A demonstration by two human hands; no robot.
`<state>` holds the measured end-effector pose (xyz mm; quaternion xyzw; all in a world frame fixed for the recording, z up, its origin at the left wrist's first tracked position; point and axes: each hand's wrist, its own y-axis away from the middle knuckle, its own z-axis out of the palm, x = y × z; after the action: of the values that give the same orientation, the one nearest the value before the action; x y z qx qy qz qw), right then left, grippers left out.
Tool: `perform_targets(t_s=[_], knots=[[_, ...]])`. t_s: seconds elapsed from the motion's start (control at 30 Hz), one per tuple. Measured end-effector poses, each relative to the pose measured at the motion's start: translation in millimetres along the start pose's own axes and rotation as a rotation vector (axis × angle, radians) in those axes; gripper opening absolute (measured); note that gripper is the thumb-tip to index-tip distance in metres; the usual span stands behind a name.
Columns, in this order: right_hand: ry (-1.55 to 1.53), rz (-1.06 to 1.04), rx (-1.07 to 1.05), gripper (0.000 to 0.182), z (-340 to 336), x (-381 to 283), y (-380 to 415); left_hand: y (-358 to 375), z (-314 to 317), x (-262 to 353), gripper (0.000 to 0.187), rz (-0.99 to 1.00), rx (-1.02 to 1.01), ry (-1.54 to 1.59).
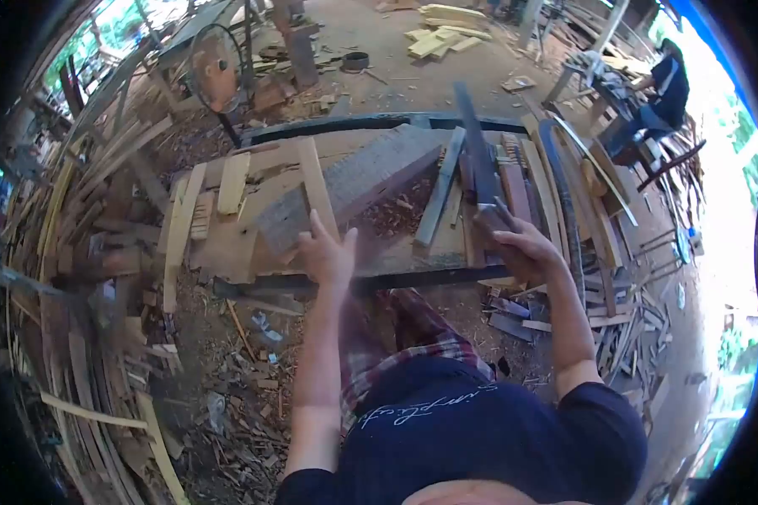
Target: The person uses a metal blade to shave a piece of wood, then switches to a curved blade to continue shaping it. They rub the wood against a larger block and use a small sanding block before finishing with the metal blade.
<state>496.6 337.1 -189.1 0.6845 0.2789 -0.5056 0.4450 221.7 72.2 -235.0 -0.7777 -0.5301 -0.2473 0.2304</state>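
My left hand (328, 252) is spread, its fingers apart, over the near end of a pale narrow board (314, 177). That board lies across a wide grey-brown plank (354, 185); whether my fingers touch it I cannot tell. On the right, my right hand (524, 244) is closed round the brown handle end of a handsaw (477, 143). The long dark blade points away from me, over the right part of the workbench (459, 276). A greyish strip of wood (440, 189) lies left of the saw.
More strips (185, 219) lie at the bench's left. A fan (216, 69) stands beyond it. Light boards (446, 34) are piled on the far ground. A person (667, 93) sits at the far right. Scrap wood (244, 421) litters the floor.
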Motion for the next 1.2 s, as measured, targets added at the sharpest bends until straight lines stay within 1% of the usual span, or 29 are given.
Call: perform_targets(t_s=[0.03,0.07,0.1,0.17,0.2,0.27,0.3,0.33,0.43,0.5,0.57,0.6,0.63,0.67,0.7,0.73,0.77,0.8,0.83,0.87,0.9,0.93,0.97,1.0,1.03,1.07,1.13,1.17,1.2], knots=[[0.042,0.074,0.046,0.070,-9,0,5,1,-4,5,0.088,-0.013,-0.035,-0.114],[0.085,0.147,0.095,0.069,-17,0,9,2,10,-2,0.086,0.059,0.101,-0.249],[0.088,0.145,0.083,0.069,-24,1,12,1,8,1,0.086,0.049,0.108,-0.252],[0.124,0.197,0.105,0.061,-34,3,13,-8,4,11,0.081,0.162,0.110,-0.280],[0.146,0.101,0.116,0.051,-35,3,12,-18,6,10,0.081,0.152,0.119,-0.287],[0.149,0.094,0.104,0.049,-42,9,10,-40,13,8,0.075,0.194,0.087,-0.320],[0.154,0.091,0.106,0.047,-44,11,8,-48,13,12,0.075,0.187,0.097,-0.329],[0.149,0.084,0.094,0.047,-45,15,6,-55,14,15,0.072,0.161,0.100,-0.356],[0.335,-0.076,0.195,0.043,-46,20,6,-72,19,20,0.066,0.104,0.096,-0.396],[0.329,-0.062,0.195,0.042,-47,16,12,-80,23,20,0.064,0.074,0.087,-0.410],[-0.173,-0.075,0.261,0.042,-38,11,19,-86,28,15,0.061,0.099,0.112,-0.355],[-0.248,-0.087,0.218,0.042,-38,10,22,-90,32,9,0.061,0.097,0.112,-0.369],[-0.259,-0.083,0.213,0.042,-33,9,24,-93,34,3,0.059,0.146,0.128,-0.397],[-0.425,-0.115,0.241,0.042,-24,7,24,-98,36,-3,0.057,0.196,0.145,-0.423],[-0.589,-0.146,0.269,0.044,-20,8,24,-101,32,-3,0.057,0.196,0.145,-0.432],[-0.616,-0.108,0.203,0.047,-27,21,18,-104,27,-3,0.056,0.148,0.095,-0.265],[-0.620,-0.107,0.198,0.047,-28,25,17,-107,21,-4,0.055,0.098,0.045,-0.096],[-0.715,-0.006,0.134,0.047,-26,25,17,-117,23,-16,0.053,0.035,-0.004,0.100],[-0.806,0.099,0.070,0.047,-21,19,18,-114,23,-13,0.053,0.030,-0.002,0.097],[-0.775,0.010,0.063,0.048,-12,10,21,-110,23,-10,0.051,0.003,0.037,0.310],[-0.772,0.013,0.059,0.048,-10,11,18,-106,24,-8,0.049,-0.024,0.077,0.524],[-0.628,-0.056,0.039,0.049,-9,16,14,-113,29,-19,0.045,-0.166,-0.145,0.807],[-0.486,-0.125,0.021,0.050,-8,19,12,-116,41,-25,0.045,-0.167,-0.144,0.807],[-0.516,-0.076,0.033,0.052,-3,18,11,-114,50,-22,0.043,-0.148,-0.070,0.749],[-0.519,-0.075,0.035,0.052,0,18,9,-110,55,-16,0.041,-0.129,0.002,0.688],[-0.599,-0.044,0.037,0.053,4,19,8,-108,60,-9,0.041,-0.126,-0.004,0.683],[-0.729,0.018,0.050,0.051,10,16,8,-105,63,11,0.038,-0.018,0.185,0.377],[-0.744,0.022,0.067,0.051,11,17,7,-104,61,18,0.038,-0.009,0.165,0.369],[-0.781,0.051,0.023,0.049,11,19,7,-104,60,23,0.037,0.021,0.184,0.293]])
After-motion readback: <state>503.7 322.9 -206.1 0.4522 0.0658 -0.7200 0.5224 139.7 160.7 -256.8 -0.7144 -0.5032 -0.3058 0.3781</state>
